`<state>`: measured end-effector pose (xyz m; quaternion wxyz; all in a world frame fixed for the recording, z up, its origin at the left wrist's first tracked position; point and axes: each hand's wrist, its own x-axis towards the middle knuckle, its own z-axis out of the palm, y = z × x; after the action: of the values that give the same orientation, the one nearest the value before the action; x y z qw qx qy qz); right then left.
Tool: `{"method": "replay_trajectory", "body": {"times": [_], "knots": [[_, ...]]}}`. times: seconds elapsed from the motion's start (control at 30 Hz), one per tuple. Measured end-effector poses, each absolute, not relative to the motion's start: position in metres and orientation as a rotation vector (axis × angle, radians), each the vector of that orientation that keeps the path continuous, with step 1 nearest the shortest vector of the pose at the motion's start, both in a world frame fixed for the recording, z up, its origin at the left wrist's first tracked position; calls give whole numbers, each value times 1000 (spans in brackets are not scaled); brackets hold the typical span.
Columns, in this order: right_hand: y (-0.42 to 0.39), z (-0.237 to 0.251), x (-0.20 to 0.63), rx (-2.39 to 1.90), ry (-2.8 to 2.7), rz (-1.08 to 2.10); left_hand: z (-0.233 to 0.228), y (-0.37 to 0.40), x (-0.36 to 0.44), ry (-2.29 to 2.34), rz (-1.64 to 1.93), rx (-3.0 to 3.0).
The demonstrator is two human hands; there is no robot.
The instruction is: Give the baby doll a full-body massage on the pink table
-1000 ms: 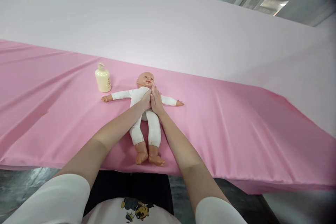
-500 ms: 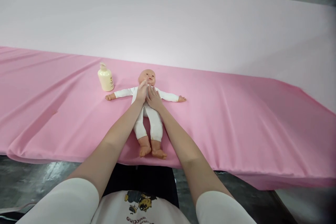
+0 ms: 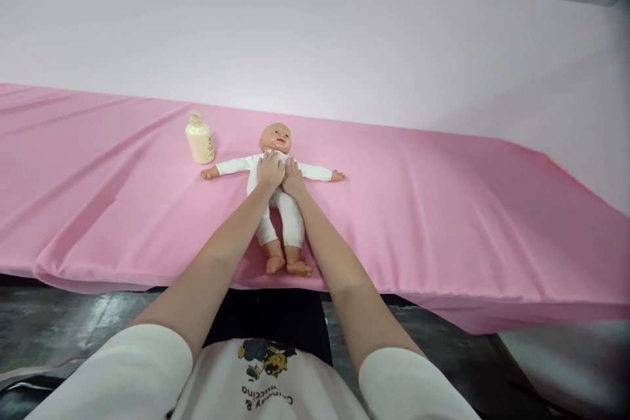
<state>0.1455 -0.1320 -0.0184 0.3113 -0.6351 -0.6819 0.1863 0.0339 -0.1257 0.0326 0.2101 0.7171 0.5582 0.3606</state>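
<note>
Both hands lie flat and open on the baby doll's chest, the left hand and right hand side by side, holding nothing. It lies on its back on the pink tabletop, arms spread wide. At its 10 o'clock stands a cream lotion bottle.

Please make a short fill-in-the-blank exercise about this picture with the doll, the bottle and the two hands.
1. Both hands, the left hand and the right hand, rest on the doll's ____.
2. The doll lies on its ____, arms spread out.
3. The cream bottle stands beside the doll's outstretched hand on the ____ cloth.

Missing words: chest; back; pink
</note>
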Motion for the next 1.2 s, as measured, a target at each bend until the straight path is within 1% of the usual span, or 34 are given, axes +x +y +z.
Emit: {"method": "replay_trajectory", "body": {"times": [0.23, 0.47, 0.57, 0.73, 0.9, 1.07, 1.2], "knots": [[-143, -25, 148, -1655, -1752, 519, 33, -144, 25, 1650, 859, 2079], [-170, -24, 149, -1634, -1878, 422, 34, -167, 15, 1831, 582, 2271], [-193, -22, 155, -1621, -1925, 504, 32, -175, 11, 1834, 531, 2365], [-221, -15, 169, -1538, -1942, 638, 27, -189, 0, 1743, 506, 2522], [-219, 4, 168, -1210, -2002, 651, 25, -203, -8, 1476, 442, 2722], [-191, 21, 147, -1154, -2164, 563, 25, -200, -9, 1255, 420, 2831], [-160, 27, 134, -1196, -2311, 449, 23, -194, -8, 1204, 428, 2866]]}}
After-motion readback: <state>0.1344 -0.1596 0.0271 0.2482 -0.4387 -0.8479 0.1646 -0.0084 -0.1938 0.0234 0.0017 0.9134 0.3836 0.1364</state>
